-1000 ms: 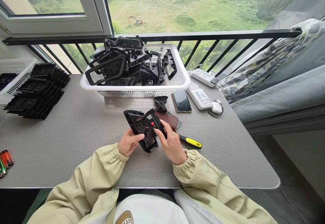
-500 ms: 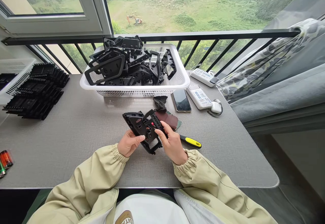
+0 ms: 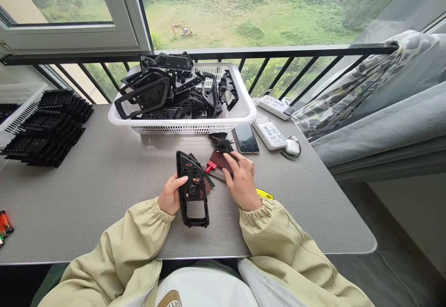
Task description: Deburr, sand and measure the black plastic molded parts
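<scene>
My left hand [image 3: 170, 194] grips a black plastic trim panel [image 3: 192, 188] by its left edge, thumb on its face. The panel stands nearly upright, with a rectangular opening at its lower end. My right hand [image 3: 242, 181] is over the tabletop, its fingers apart. Under its fingertips lies a black caliper [image 3: 224, 146], partly hidden, on dark red sandpaper [image 3: 220, 159]. Below the thumb runs a tool with a red end [image 3: 210, 166] and a grey blade. A yellow handle [image 3: 265, 194] shows beyond the right wrist. More sandpaper [image 3: 209, 184] sits behind the panel.
A white basket [image 3: 188, 126] heaped with black plastic parts stands by the railing. To its right are a phone [image 3: 246, 138], two white devices [image 3: 269, 133] and a small white case [image 3: 293, 146]. Stacked black parts [image 3: 49, 128] and batteries [image 3: 5, 223] are at the left.
My right hand has moved right, taking the caliper away from the panel and down onto the sandpaper. My left hand has turned the panel more upright.
</scene>
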Demonstrator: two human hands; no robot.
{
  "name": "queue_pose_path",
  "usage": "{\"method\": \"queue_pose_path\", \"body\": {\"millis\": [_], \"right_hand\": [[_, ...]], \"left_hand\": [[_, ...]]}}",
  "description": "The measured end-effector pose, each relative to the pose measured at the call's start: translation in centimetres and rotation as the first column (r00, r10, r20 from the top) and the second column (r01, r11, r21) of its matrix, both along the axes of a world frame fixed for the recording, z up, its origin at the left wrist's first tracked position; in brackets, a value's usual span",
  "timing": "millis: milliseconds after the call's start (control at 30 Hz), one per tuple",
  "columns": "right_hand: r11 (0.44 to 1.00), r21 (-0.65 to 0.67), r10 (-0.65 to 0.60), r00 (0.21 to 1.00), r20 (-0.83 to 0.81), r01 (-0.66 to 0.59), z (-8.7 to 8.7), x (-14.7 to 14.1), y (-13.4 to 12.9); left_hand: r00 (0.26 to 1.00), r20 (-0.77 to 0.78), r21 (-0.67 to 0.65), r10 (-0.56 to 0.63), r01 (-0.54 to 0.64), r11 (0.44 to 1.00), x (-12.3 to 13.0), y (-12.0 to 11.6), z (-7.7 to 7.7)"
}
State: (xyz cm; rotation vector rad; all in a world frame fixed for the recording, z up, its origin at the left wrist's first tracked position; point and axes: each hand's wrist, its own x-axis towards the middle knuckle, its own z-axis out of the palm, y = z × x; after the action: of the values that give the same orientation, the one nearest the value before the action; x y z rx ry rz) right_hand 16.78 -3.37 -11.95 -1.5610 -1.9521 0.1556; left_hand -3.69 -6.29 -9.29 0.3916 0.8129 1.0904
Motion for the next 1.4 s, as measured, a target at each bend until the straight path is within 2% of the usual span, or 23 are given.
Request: {"method": "queue_pose_path", "body": {"millis": [100,167,300,500,633,700,767,833,867,933,1033,1133,1300,1400], "right_hand": [[0.974,-0.058,0.224,0.973,0.051,-0.221,-0.4,-1.0,-0.2],[0.954,-0.117,0.289,0.953,0.095,-0.278,-0.7,-1.6,-0.2],[0.956,-0.143,0.272,0.956,0.113,-0.255,-1.0,-2.2,0.0],[0.965,-0.064,0.248,0.965,-0.088,-0.254,-1.4,-2.0,0.3],[0.975,-0.004,0.211,0.941,-0.265,-0.220,-0.8,-2.1,0.3],[0.976,0.068,0.216,0.878,-0.427,-0.207,-0.2,-2.3,0.1],[0.964,0.161,0.265,0.766,-0.586,-0.210,0.5,-2.6,-0.4],[0.940,0.244,0.340,0.663,-0.667,-0.237,1.1,-2.9,-1.1],[0.926,0.268,0.377,0.636,-0.673,-0.266,1.3,-3.0,-1.4],[0.897,0.267,0.440,0.640,-0.631,-0.354,1.5,-3.4,-1.9],[0.881,0.201,0.465,0.704,-0.536,-0.429,1.6,-3.8,-2.0],[0.885,0.180,0.458,0.732,-0.503,-0.430,1.5,-4.0,-1.9],[0.872,0.172,0.479,0.727,-0.492,-0.458,1.8,-3.9,-1.8],[0.906,0.197,0.421,0.738,-0.528,-0.376,1.9,-3.6,-1.6]], "left_hand": [[0.999,-0.034,-0.029,-0.020,0.019,0.999,0.2,-0.1,-0.2],[0.998,-0.045,-0.036,-0.042,0.040,0.999,0.3,-0.1,-0.2],[0.996,-0.067,-0.039,-0.054,0.051,0.998,0.4,-0.1,-0.3],[0.995,-0.091,-0.038,-0.027,0.024,0.999,0.4,0.0,-0.2],[0.992,-0.121,-0.059,-0.021,0.014,0.998,0.5,0.1,-0.2],[0.991,-0.130,-0.067,-0.014,0.005,0.998,0.6,0.1,-0.1],[0.990,-0.139,-0.063,0.002,-0.011,0.998,0.7,0.1,-0.1],[0.988,-0.152,-0.051,0.009,-0.017,0.999,0.9,-0.1,-0.1],[0.987,-0.159,-0.044,0.006,-0.013,0.999,1.0,-0.2,-0.2],[0.984,-0.176,-0.022,-0.007,0.003,1.000,1.1,-0.5,-0.4],[0.980,-0.197,0.025,0.002,0.003,1.000,1.3,-0.8,-0.9],[0.974,-0.228,0.071,-0.003,0.020,0.997,1.2,-0.9,-1.4],[0.942,-0.335,0.144,0.008,0.042,0.989,1.2,-0.7,-1.5],[0.926,-0.376,0.155,0.040,0.020,0.988,1.4,-0.5,-1.0]]}}
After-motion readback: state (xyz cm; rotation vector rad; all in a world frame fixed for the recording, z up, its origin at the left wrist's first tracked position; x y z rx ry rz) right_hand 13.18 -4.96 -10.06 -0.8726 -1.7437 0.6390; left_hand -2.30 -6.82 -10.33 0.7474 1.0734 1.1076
